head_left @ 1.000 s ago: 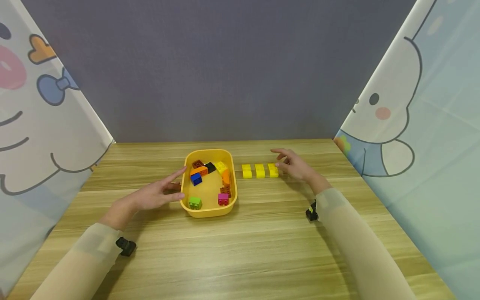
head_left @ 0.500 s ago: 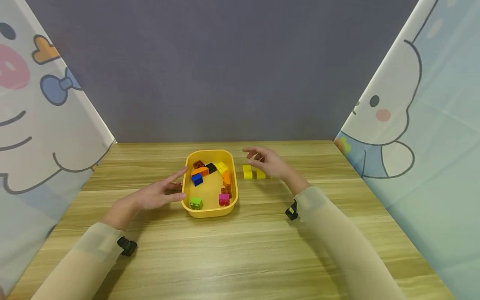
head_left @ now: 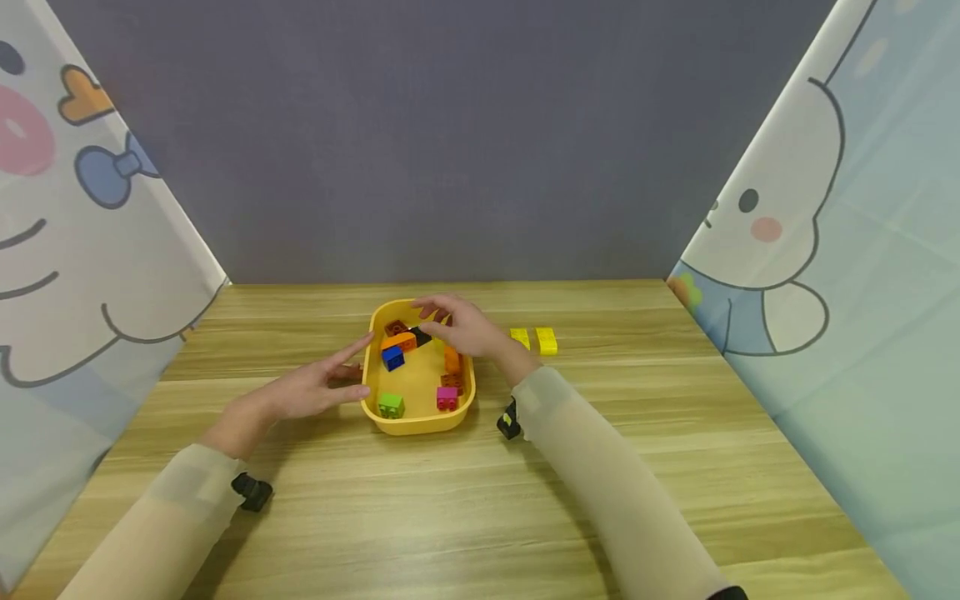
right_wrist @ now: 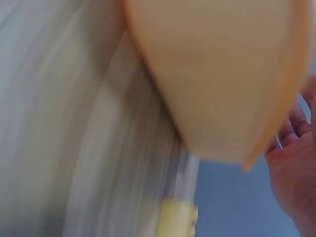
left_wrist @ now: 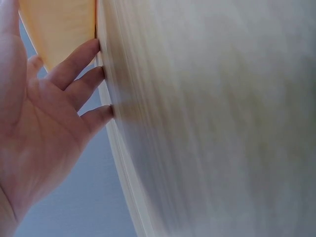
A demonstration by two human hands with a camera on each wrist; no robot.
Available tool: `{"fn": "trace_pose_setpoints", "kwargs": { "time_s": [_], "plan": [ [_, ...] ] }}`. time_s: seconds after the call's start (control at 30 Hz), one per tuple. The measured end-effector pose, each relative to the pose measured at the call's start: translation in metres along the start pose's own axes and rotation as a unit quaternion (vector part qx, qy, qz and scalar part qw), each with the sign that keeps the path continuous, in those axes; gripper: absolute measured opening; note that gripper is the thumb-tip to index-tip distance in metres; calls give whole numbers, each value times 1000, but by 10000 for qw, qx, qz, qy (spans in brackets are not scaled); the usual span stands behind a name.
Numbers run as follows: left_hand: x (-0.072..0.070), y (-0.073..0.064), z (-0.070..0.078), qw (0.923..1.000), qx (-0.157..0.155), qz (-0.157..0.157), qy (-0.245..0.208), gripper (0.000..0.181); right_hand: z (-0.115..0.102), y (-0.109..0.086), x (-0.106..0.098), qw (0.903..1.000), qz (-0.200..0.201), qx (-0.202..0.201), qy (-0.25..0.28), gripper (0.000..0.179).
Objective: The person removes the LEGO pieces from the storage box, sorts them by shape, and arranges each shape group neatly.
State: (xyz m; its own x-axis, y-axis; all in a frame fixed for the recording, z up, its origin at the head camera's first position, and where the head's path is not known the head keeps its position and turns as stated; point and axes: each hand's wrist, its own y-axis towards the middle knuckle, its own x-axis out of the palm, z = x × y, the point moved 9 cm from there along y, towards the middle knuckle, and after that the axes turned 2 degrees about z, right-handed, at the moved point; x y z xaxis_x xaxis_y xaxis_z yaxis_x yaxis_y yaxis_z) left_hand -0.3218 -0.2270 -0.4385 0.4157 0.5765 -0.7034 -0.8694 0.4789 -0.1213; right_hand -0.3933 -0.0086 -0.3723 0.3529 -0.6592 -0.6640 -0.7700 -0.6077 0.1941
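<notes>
A yellow plastic bin [head_left: 420, 427] with several toy building bricks stands on the table. My left hand [head_left: 300, 392] is at its left side, fingers spread, thumb and index finger at the rim; in the left wrist view the left hand [left_wrist: 54, 108] has its fingertips down by the bin wall [left_wrist: 61, 24]. Over the bin's far right part hovers my right hand [head_left: 465, 329], fingers loosely bent, with nothing visible in it. Below it lie a black brick [head_left: 420, 336] and an orange brick [head_left: 452, 360]. Yellow bricks [head_left: 546, 341] stand right of the bin, one hidden by the right hand.
Inside the bin are also a blue brick [head_left: 392, 358], a green brick [head_left: 391, 406], a magenta brick [head_left: 447, 398] and brown bricks [head_left: 452, 382]. A dark panel [head_left: 450, 167] rises behind the wooden table [head_left: 420, 517], and printed cloths [head_left: 862, 250] flank it.
My right hand has moved left from the rightmost yellow brick, past the row, to above the bin. The left hand has stayed at the bin's side.
</notes>
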Motion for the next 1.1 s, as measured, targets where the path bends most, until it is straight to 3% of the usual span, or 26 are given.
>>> {"fn": "trace_pose_setpoints", "kwargs": {
  "time_s": [0.23, 0.47, 0.73, 0.93, 1.1],
  "plan": [
    [1, 0, -2, 9999, 72, -25, 71, 92, -4, 21, 29, 9995, -219, -153, -182, 39],
    [0, -1, 2, 9999, 115, -32, 88, 92, 0, 24, 43, 9960, -689, -131, -548, 33],
    [-1, -1, 0, 9999, 133, 10, 110, 92, 0, 20, 55, 9799, -1179, -53, -1607, 33],
    [-1, -1, 0, 9999, 143, -23, 22, 92, 4, 18, 53, 9761, -1073, 213, -1877, 43],
    [0, -1, 1, 9999, 156, -51, 2, 92, 4, 18, 57, 9571, -1195, 56, -2640, 52]
  ]
}}
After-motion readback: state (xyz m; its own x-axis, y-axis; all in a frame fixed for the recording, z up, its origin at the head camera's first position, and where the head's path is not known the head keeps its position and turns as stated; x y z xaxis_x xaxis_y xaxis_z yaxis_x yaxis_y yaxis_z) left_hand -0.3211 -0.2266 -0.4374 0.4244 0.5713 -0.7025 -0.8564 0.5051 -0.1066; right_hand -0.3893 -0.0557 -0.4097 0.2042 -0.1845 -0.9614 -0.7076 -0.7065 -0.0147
